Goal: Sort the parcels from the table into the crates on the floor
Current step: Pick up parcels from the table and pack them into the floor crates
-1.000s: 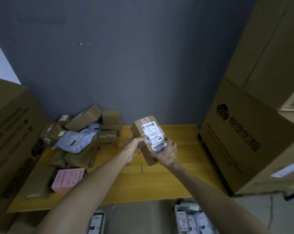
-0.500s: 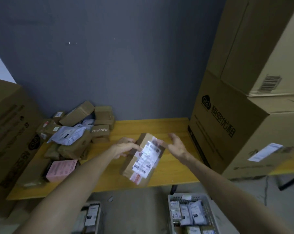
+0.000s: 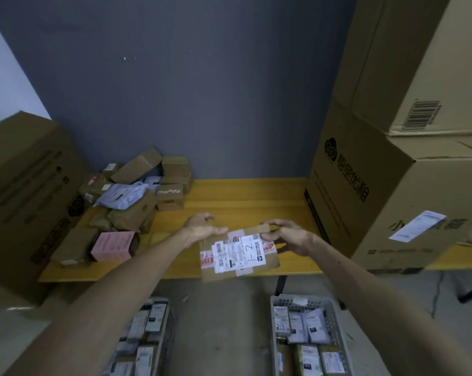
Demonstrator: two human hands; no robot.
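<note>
A flat brown cardboard parcel (image 3: 238, 253) with a white shipping label marked "1-2" faces up over the front edge of the yellow table (image 3: 245, 196). My right hand (image 3: 287, 236) pinches its upper right corner between thumb and fingers. At the upper left corner my left hand (image 3: 202, 226) touches the edge with its thumb stretched out and its fingers relaxed. On the floor below stand two crates holding several parcels: a dark one (image 3: 169, 321) at the left and a grey one (image 3: 335, 310) at the right.
A pile of brown boxes (image 3: 137, 210), a grey mailer bag (image 3: 123, 195) and a pink box (image 3: 112, 245) cover the table's left end. Large cartons stand stacked at the right (image 3: 386, 202) and another at the left (image 3: 26, 191). A grey wall is behind.
The parcel has turned from tilted on end to flat, label up, and come lower toward me. My right hand has taken hold of its corner; my left hand's grip has loosened.
</note>
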